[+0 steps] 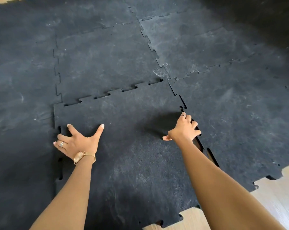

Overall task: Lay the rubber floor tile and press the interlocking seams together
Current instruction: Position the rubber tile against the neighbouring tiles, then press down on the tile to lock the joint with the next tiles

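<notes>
A black rubber floor tile [128, 130] with jigsaw edges lies in the middle of the view, among other laid tiles. Its far edge and left edge rest on top of the neighbours, not sunk in. Along its right edge dark gaps show in the seam [205, 146]. My left hand [77, 141] lies flat with fingers spread on the tile near its left edge; it wears a ring and a gold watch. My right hand [183, 128] is curled over the tile's right edge at the seam, fingers bent down onto it.
Several black interlocking tiles [99, 55] cover the floor ahead, left and right, dusty with scuff marks. Bare light wood floor [276, 193] shows at the lower right and along the near edge [188, 219] beyond the tile's teeth.
</notes>
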`<state>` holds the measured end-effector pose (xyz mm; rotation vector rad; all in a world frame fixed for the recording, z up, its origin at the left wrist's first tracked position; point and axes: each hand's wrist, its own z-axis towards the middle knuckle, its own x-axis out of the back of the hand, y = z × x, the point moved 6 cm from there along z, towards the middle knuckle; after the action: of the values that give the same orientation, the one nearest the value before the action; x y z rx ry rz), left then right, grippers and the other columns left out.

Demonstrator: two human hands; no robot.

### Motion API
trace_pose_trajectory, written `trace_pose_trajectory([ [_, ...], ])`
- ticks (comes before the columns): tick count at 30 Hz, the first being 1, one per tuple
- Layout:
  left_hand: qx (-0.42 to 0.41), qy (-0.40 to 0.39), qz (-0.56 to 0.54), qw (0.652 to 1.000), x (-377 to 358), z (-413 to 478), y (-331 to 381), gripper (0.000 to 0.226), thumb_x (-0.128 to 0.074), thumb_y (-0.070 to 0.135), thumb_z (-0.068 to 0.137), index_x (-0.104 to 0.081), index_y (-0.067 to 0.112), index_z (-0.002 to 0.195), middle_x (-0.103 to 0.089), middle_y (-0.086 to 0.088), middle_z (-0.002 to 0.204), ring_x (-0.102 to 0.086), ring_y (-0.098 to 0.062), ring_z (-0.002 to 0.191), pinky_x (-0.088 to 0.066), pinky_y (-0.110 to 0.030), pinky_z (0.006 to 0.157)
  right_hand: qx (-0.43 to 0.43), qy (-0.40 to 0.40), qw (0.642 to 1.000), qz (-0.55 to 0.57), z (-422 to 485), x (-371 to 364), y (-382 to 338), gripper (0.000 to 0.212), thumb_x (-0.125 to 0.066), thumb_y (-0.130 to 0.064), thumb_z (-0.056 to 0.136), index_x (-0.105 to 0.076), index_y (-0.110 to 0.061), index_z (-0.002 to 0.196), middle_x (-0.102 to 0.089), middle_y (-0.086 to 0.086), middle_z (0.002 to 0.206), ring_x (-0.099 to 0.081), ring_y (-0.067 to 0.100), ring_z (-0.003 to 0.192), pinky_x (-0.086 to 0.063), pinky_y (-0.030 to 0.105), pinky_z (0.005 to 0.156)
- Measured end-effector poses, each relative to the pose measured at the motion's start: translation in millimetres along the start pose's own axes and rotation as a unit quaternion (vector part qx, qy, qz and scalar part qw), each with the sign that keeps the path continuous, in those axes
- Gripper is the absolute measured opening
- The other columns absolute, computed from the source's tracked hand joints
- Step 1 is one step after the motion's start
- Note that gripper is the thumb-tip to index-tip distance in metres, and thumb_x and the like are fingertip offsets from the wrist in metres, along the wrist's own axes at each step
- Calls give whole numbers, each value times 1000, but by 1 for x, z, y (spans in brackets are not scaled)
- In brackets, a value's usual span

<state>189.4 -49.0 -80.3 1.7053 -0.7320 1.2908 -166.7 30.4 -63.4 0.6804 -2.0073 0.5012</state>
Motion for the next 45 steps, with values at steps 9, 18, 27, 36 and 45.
trace_pose_trajectory([
  [9, -14, -44, 15, 999, 22, -9, -9, 128, -46, 98, 47, -33, 20, 148, -32, -32, 144, -28, -50, 134, -17, -53, 117, -27, 55, 993, 97, -1, 13, 8, 85, -78, -28, 72, -36, -15, 145, -45, 5, 139, -36, 29, 130, -29, 46, 99],
  [18, -24, -31, -23, 999, 1, -25, -25, 125, -55, 95, 43, -32, 28, 146, -23, -25, 150, -18, -51, 137, -25, -60, 111, -55, 62, 990, 111, -4, -8, 30, 89, -83, -33, 71, -37, -19, 146, -46, -1, 141, -32, 29, 126, -26, 44, 97],
  [27, -9, -70, 74, 995, 17, -15, -3, 121, -65, 88, 36, -37, 9, 123, -42, -40, 124, -39, -53, 120, -22, -57, 112, -54, -25, 996, 69, 21, 5, 17, 78, -83, -34, 71, -44, -6, 132, -52, 12, 131, -38, 31, 129, -29, 44, 99],
  [36, 70, -117, -1, 991, 33, -2, 10, 132, -92, 60, 29, -27, 23, 138, -38, -31, 130, -39, -43, 120, -27, -49, 99, -86, 120, 947, 286, 14, 28, 24, 63, -52, -58, 93, -54, -2, 121, -60, 18, 124, -41, 37, 128, -25, 46, 105],
  [45, -30, -124, 129, 983, -1, -10, 10, 109, -42, 82, 75, -1, 20, 155, -16, -42, 147, -20, -52, 138, -10, -56, 116, -86, 92, 955, 270, 29, 11, 25, 61, -54, -54, 94, -52, -2, 127, -57, 16, 130, -40, 36, 130, -26, 47, 104],
])
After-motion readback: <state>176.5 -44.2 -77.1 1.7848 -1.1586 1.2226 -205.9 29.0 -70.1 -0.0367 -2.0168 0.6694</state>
